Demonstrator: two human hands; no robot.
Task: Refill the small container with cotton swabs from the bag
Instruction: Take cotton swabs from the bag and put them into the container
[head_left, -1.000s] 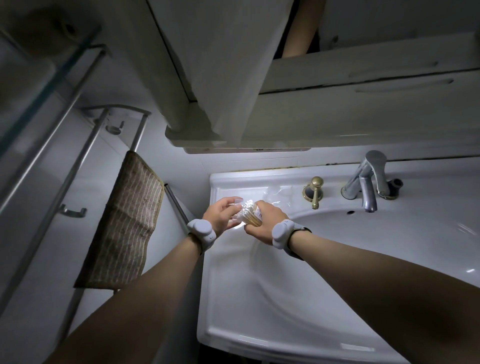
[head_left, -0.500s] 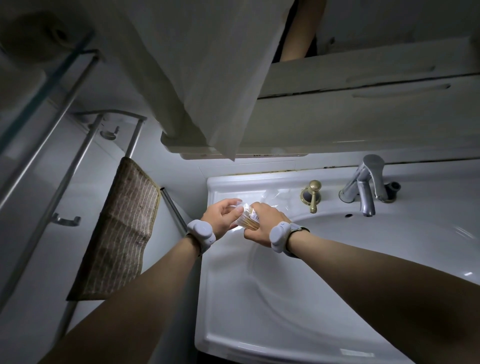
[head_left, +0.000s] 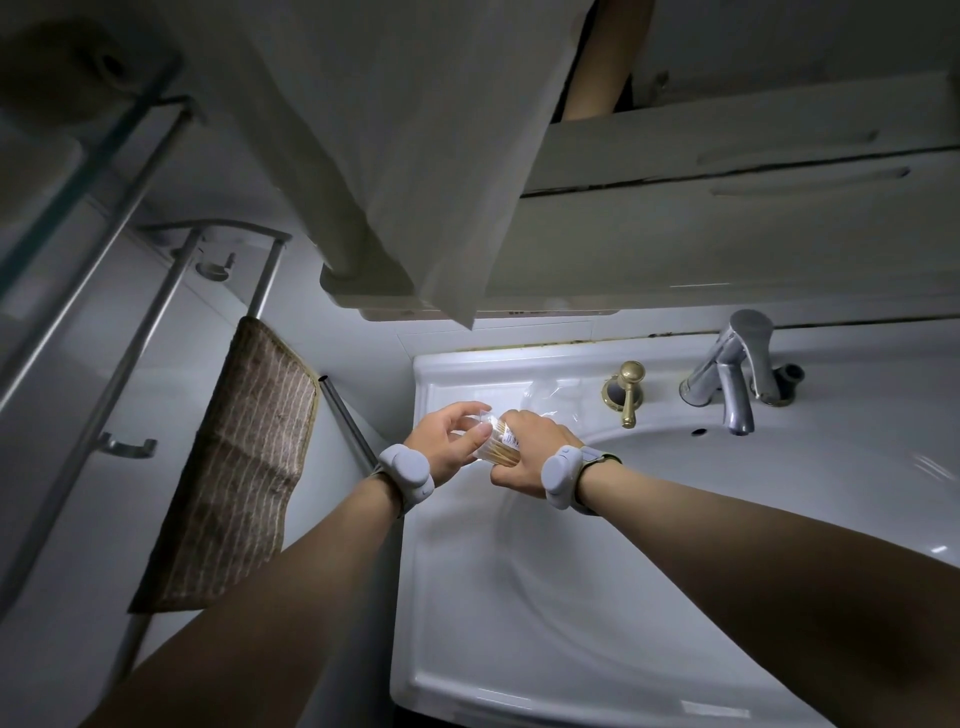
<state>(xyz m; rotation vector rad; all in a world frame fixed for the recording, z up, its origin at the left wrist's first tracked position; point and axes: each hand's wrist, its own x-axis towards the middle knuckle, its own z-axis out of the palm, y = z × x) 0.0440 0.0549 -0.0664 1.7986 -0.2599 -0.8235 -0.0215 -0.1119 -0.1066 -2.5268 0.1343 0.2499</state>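
Over the left rear corner of the white sink (head_left: 571, 597), both hands meet around a small clear container (head_left: 503, 448) packed with wooden-stemmed cotton swabs. My right hand (head_left: 535, 452) grips the container from the right, fingers curled round it. My left hand (head_left: 452, 441) pinches its top left part with thumb and fingers; what exactly the fingertips hold is hidden. A clear plastic bag (head_left: 550, 397) lies flat on the sink ledge just behind the hands.
A brass plug knob (head_left: 628, 389) and a chrome tap (head_left: 737, 379) stand on the ledge to the right. A brown towel (head_left: 239, 467) hangs on a metal rack at the left. A cabinet with a hanging cloth (head_left: 415, 156) overhangs the sink.
The swab container has tilted from upright, white tips showing, to leaning with the wooden stems showing. Both hands stay together at the same corner of the sink.
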